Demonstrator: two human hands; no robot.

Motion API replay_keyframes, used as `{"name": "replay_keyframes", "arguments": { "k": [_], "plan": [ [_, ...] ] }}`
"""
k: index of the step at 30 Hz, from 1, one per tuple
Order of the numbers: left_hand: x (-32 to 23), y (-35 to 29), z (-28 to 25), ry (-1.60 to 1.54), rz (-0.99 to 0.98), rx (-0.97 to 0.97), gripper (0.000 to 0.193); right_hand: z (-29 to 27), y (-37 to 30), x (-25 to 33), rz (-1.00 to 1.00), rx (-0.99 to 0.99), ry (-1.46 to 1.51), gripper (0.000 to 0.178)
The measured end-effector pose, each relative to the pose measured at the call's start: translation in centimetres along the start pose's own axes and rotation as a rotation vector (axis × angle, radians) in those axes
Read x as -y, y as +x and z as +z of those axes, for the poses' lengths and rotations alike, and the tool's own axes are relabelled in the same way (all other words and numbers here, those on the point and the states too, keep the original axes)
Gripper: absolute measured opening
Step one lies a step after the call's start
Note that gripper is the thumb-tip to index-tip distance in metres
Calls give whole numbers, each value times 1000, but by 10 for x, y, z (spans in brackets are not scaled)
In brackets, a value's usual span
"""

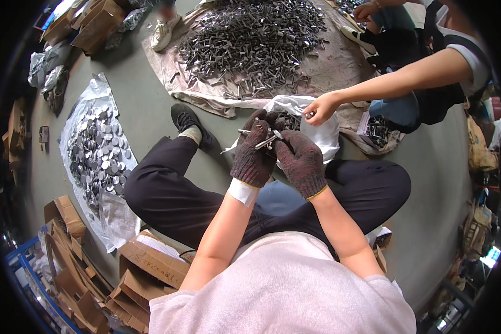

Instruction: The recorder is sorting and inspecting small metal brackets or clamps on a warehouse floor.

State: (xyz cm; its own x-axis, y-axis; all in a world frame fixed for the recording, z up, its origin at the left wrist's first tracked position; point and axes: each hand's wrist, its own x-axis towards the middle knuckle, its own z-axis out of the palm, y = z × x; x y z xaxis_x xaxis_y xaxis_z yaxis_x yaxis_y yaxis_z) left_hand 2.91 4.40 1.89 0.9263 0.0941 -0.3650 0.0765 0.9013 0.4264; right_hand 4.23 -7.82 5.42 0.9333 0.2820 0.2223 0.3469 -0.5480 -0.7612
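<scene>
Dark knitted gloves with yellow cuffs cover both my hands, close together in front of my lap. My left hand (254,156) is closed around several short metal pins (268,141), whose shiny ends stick out between the fingers. My right hand (301,162) has its fingertips pressed to the same pins, so the exact grip is partly hidden. Just beyond my hands is a white bag (327,136) with dark metal pieces inside. Over its far right side reaches a co-worker's bare hand (322,108), with a small shiny piece at its fingertips.
A large heap of metal pins (253,47) lies on a pale cloth (339,61) ahead. To the left, round metal discs (100,150) cover a white plastic sheet (114,228). Cardboard boxes (156,261) stand at the near left. Another person sits at the far right.
</scene>
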Motion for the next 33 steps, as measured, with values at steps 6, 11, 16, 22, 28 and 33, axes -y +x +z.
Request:
{"name": "replay_keyframes", "arguments": {
  "k": [6,11,16,22,28,33],
  "plan": [
    [-10,-14,1,-295,-117,109,73,-4,-5,4,96,-21,62,14],
    [-11,-9,-12,-537,-167,354,91,-11,-11,15,-36,-136,113,13],
    [-2,-13,-6,-466,-174,252,81,-9,-12,41,-298,25,-89,21],
    [-1,-11,-26,-623,-265,229,66,-23,-5,32,-164,-67,-106,20],
    [-2,-17,-17,-621,-346,292,73,-27,16,19,-345,154,-360,28],
    [-6,-26,-13,-528,-356,267,76,-33,23,13,-461,141,-280,26]
  ]
}}
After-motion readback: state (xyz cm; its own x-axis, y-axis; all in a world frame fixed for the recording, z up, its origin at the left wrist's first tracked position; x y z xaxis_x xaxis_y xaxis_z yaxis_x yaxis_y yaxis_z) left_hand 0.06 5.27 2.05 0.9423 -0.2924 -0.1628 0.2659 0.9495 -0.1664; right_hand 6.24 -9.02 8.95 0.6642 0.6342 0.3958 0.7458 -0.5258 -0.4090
